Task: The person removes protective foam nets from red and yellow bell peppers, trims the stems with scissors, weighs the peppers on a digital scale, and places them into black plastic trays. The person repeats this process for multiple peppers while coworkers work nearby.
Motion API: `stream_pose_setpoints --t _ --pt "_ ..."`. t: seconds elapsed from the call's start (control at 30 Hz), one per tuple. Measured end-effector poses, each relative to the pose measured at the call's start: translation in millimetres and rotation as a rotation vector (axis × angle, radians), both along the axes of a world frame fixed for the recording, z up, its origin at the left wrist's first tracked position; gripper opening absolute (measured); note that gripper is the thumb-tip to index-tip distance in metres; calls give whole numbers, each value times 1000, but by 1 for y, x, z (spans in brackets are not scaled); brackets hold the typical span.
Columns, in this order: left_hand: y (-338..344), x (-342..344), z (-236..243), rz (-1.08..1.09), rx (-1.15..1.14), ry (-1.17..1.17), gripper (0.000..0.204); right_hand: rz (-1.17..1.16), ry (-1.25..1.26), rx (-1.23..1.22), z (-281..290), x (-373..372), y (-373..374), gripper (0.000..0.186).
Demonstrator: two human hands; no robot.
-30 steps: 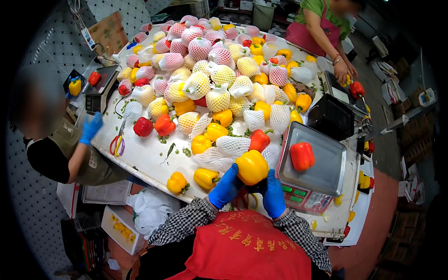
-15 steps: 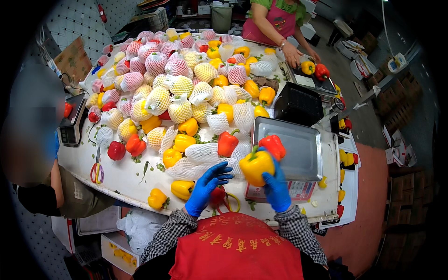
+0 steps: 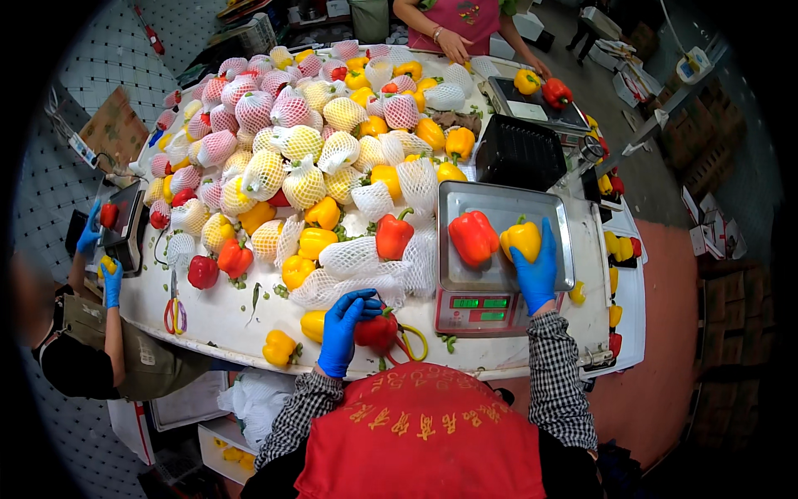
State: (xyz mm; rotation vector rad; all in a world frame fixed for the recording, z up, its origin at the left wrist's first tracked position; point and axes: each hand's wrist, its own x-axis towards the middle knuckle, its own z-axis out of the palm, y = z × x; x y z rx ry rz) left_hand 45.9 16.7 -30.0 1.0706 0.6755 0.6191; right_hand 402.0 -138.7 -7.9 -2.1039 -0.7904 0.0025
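Observation:
My right hand (image 3: pixel 539 270) is closed on a yellow bell pepper (image 3: pixel 519 239) on the metal tray (image 3: pixel 561 216) of a red scale (image 3: pixel 461 312). A red pepper (image 3: pixel 470 237) lies beside it on the tray. My left hand (image 3: pixel 341 328) hovers at the table's near edge, fingers apart and slightly bent, nothing visibly in it. Just right of it are another red pepper (image 3: pixel 376 337) and scissors with yellow handles (image 3: pixel 413 349). Behind them lie white foam nets (image 3: pixel 349 283) and a yellow pepper (image 3: pixel 312 324).
A mound of net-wrapped and bare peppers (image 3: pixel 299 141) covers the back of the table (image 3: pixel 212 320). A black crate (image 3: pixel 519 150) stands behind my scale. A co-worker (image 3: pixel 91 349) works at the left, another (image 3: pixel 449 29) at the far right, each by a scale.
The yellow pepper, earlier held in both my hands, has moved right onto the scale beside the red pepper, in my right hand. My left hand has let go of it and drawn leftward.

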Motion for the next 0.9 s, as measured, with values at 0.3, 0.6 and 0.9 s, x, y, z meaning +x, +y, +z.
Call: stream_pose_setpoints --t 0.3,0.6,0.9 --pt "-2 0 -1 51 15 37 36 -85 52 228 34 -27 -36 58" --pt "-2 3 -2 65 28 51 36 -81 132 292 20 -28 -57 54" --pt "-2 4 -2 95 23 67 31 -12 120 185 4 -18 -40 65"
